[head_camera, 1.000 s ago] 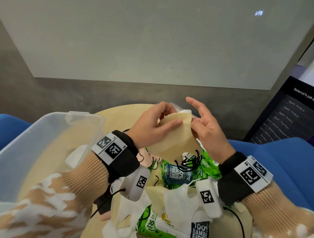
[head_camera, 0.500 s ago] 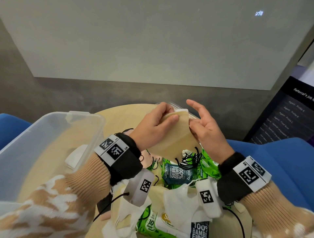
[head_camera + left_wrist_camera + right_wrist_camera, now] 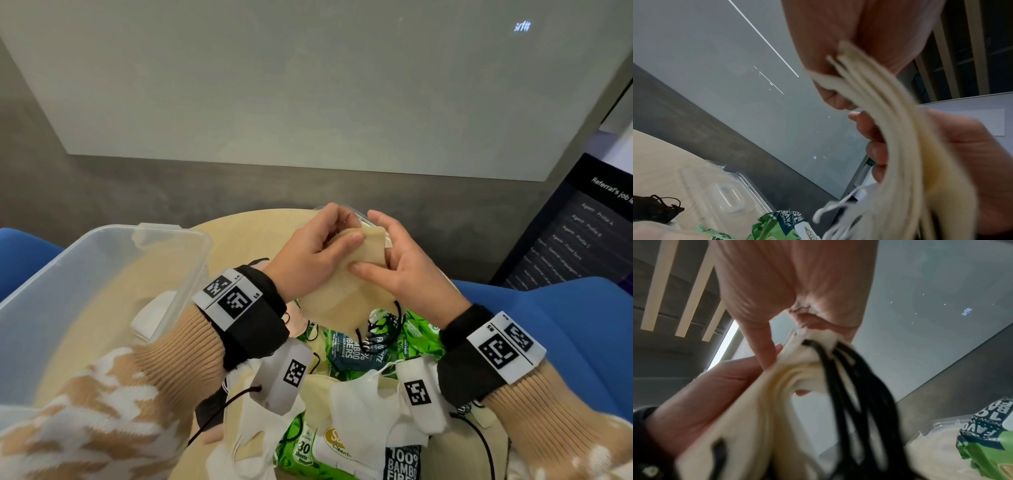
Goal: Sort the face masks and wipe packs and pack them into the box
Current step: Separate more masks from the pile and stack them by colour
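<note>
While both hands hold it up over the desk, the stack of beige masks sits between them. The left hand pinches its top edge, thumb in front. The right hand pinches the other side with curled fingers. Black ear loops hang down over the green wipe packs. The clear box stands at the left.

- Ahead I see a pale grey wall panel above a dark grey band.
- Round wooden desk below me, blue seating either side.
- Dark screen with text at right.
</note>
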`<action>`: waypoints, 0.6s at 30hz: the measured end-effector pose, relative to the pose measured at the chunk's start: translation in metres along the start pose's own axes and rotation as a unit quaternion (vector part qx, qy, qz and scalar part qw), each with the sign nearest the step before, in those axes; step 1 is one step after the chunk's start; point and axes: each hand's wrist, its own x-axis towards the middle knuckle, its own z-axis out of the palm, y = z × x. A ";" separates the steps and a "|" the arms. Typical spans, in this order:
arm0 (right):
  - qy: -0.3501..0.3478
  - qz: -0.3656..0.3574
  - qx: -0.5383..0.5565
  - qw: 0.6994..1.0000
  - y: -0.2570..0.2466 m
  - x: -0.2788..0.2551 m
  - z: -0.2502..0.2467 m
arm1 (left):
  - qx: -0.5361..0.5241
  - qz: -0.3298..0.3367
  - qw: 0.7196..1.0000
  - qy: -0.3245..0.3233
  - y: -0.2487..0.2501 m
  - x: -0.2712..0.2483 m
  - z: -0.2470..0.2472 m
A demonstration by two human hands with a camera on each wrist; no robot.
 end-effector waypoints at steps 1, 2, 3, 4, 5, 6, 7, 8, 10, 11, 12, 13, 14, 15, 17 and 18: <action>0.001 0.006 -0.002 1.000 0.002 0.001 0.000 | 0.014 -0.011 1.000 -0.006 0.000 0.000 -0.001; 0.011 0.009 -0.006 1.000 0.004 0.002 -0.001 | 0.029 -0.030 0.999 -0.021 0.001 0.000 -0.003; 0.029 0.012 -0.014 0.999 0.006 0.003 -0.003 | 0.042 -0.056 0.996 -0.047 0.002 -0.001 -0.006; 0.052 0.014 -0.018 0.998 0.009 0.005 -0.006 | 0.057 -0.081 0.992 -0.081 0.004 -0.002 -0.010; 0.074 0.016 -0.017 0.997 0.011 0.006 -0.008 | 0.081 -0.102 0.984 -0.119 0.005 -0.004 -0.015; 0.092 0.019 -0.017 0.995 0.014 0.007 -0.010 | 0.119 -0.117 0.974 -0.156 0.007 -0.006 -0.018; 0.105 0.023 -0.021 0.994 0.015 0.009 -0.012 | 0.166 -0.125 0.960 -0.186 0.008 -0.008 -0.020; 0.115 0.028 -0.025 0.993 0.016 0.010 -0.013 | 0.211 -0.124 0.947 -0.206 0.008 -0.010 -0.021; 0.123 0.038 -0.028 0.991 0.018 0.013 -0.013 | 0.276 -0.117 0.929 -0.217 0.004 -0.011 -0.017; 0.123 0.043 -0.032 0.991 0.018 0.014 -0.013 | 0.299 -0.117 0.923 -0.212 0.003 -0.010 -0.015; 0.120 0.046 -0.043 0.991 0.018 0.014 -0.012 | 0.316 -0.117 0.920 -0.202 0.003 -0.010 -0.014; 0.119 0.047 -0.058 0.990 0.017 0.014 -0.011 | 0.328 -0.114 0.918 -0.191 0.003 -0.009 -0.014; 0.118 0.046 -0.071 0.989 0.016 0.013 -0.011 | 0.334 -0.109 0.918 -0.181 0.004 -0.008 -0.014; 0.119 0.044 -0.079 0.989 0.016 0.013 -0.011 | 0.337 -0.101 0.920 -0.172 0.005 -0.008 -0.015; 0.123 0.038 -0.087 0.988 0.015 0.012 -0.013 | 0.330 -0.087 0.926 -0.161 0.007 -0.006 -0.016; 0.122 0.034 -0.092 0.988 0.015 0.011 -0.013 | 0.324 -0.083 0.929 -0.159 0.008 -0.006 -0.016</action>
